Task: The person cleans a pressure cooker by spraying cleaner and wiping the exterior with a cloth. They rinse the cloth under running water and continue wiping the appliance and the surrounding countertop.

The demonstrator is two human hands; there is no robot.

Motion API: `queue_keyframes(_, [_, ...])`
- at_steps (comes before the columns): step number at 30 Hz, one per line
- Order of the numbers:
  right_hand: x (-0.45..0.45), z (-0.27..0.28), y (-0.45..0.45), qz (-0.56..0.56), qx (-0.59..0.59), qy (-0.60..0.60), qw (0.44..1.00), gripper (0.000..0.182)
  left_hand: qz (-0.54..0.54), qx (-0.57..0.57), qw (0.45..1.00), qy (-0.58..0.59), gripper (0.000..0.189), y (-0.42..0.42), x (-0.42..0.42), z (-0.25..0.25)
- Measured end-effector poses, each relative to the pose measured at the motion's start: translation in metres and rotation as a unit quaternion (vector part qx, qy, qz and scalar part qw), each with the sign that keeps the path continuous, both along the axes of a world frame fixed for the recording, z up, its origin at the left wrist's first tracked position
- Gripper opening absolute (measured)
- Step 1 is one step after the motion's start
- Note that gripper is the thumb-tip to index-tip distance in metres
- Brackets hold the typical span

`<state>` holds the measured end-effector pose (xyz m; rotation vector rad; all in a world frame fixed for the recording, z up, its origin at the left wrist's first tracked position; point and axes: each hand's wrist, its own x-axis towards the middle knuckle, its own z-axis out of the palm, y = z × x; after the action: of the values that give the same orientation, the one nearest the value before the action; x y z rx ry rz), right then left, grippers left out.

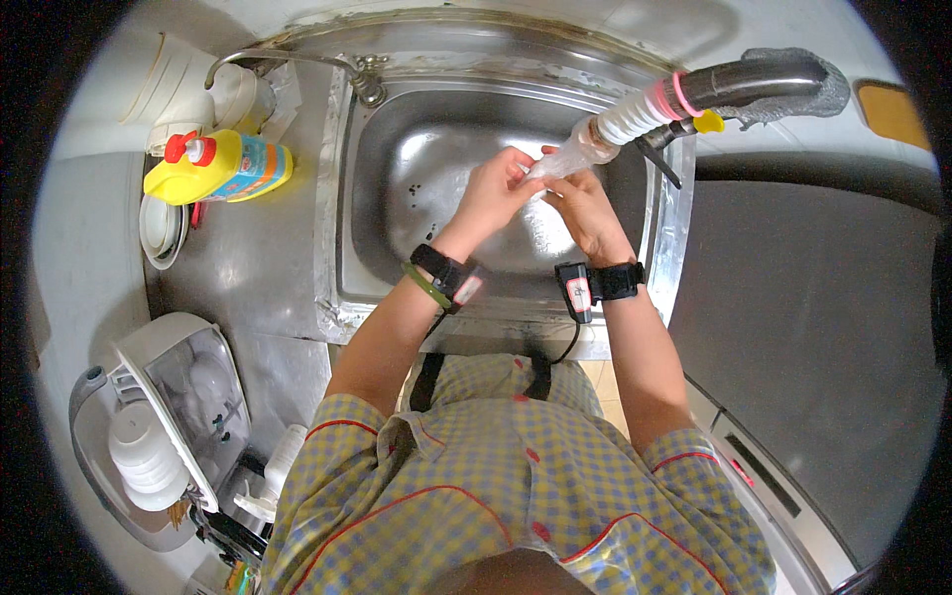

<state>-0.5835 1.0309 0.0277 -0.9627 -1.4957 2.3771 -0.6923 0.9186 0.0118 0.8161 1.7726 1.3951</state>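
Above the stainless steel sink (372, 216), my left hand (494, 190) and my right hand (584, 208) come together with bent fingers. Their fingertips meet at the lower end of a translucent whitish stretch (569, 156), which I cannot tell to be running water or clear plastic. It hangs from a white corrugated hose (628, 119) fixed with a pink ring to a black pipe (751, 82). Whether the fingers grip anything is hidden. Both wrists wear black straps with small boxes; a green bangle (426, 286) is on the left one. Dark bits (414, 193) lie in the sink.
A curved metal faucet (290, 56) stands at the back left. Left on the counter are a yellow jug (223, 167) with a red cap, stacked bowls (160, 227) and a white dish rack (178, 327). A black valve handle (662, 160) juts beside the hose. A dark flat surface (803, 297) lies right.
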Motion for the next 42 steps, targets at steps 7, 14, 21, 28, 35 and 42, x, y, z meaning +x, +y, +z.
queue_keyframes(7, [0.012, 0.002, 0.005, 0.000, 0.055, -0.035, 0.998, 0.029, 0.039, 0.025, 0.998, -0.044, 0.013, -0.004, -0.012, -0.024])
queue_keyframes(14, [0.008, -0.006, -0.001, -0.106, 0.034, -0.030, 0.993, 0.017, -0.025, 0.025, 0.999, -0.017, 0.020, -0.002, -0.011, -0.018])
queue_keyframes(21, [0.005, -0.012, -0.002, -0.063, 0.182, -0.094, 0.977, 0.018, -0.055, -0.045, 0.989, 0.127, 0.032, -0.003, -0.008, 0.009])
queue_keyframes(28, [0.005, 0.002, 0.008, 0.038, 0.206, -0.148, 0.967, 0.028, 0.001, -0.047, 0.983, 0.176, 0.028, -0.011, -0.024, -0.031])
queue_keyframes(35, [0.007, -0.013, 0.006, -0.060, 0.221, 0.040, 0.973, 0.050, 0.056, -0.032, 0.997, 0.040, 0.037, -0.008, -0.008, -0.021])
queue_keyframes(42, [0.010, 0.017, 0.007, -0.011, 0.103, 0.011, 0.995, 0.055, -0.055, -0.031, 0.989, 0.136, 0.040, -0.011, -0.016, -0.017])
